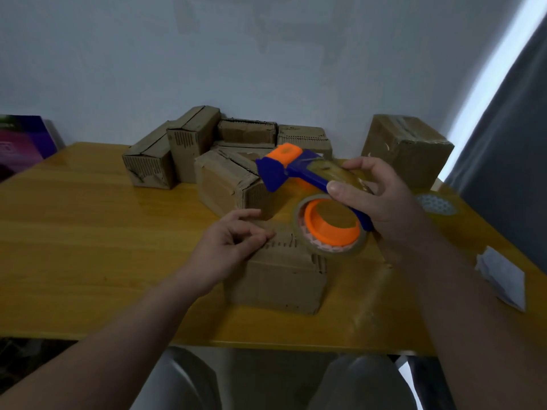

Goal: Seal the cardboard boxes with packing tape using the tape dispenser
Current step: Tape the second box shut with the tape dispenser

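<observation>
Head view: tape dispenser (307, 177) handle (blue) mostly behind right hand (384, 202).

A plain room, home or office unclear. A yellow wooden table (74, 232) stands against a bare pale wall (266, 54), grey curtain (509, 128) at its right, cardboard boxes (189, 143) piled on it

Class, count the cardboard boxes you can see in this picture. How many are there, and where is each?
7. Nearest box; lone box far right; five heaped behind: left box, tall box, back-middle box, back-right box, front box. The heap may hide more.
</observation>
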